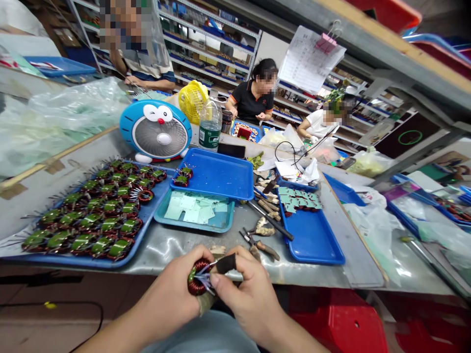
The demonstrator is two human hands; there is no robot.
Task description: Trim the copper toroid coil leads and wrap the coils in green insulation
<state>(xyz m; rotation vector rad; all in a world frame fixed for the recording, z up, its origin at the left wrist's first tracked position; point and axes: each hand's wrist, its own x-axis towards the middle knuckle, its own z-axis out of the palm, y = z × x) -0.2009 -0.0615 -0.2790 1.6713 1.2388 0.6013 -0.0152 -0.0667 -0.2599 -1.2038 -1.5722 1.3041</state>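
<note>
My left hand (174, 289) is closed round a toroidal coil (198, 277) with dark copper windings and a green patch, held over the table's front edge. My right hand (248, 291) pinches the coil's pale wire leads (206, 278) between thumb and index finger. A black wrap (225, 264) covers that index finger. The exact grip on the leads is partly hidden by the fingers. To the left, a blue tray (147, 230) carries rows of similar coils (93, 220) with leads sticking up. Two or so more coils (183, 175) sit in another blue tray (224, 179).
A teal tray (219, 226) of light green sheets lies ahead. Right of it are pliers (259, 244), a dark rod (272, 220) and a blue tray (312, 242) with green-topped pieces. A cartoon fan (162, 132) and bottle (210, 127) stand behind. Several people sit beyond; a red stool (342, 318) is below.
</note>
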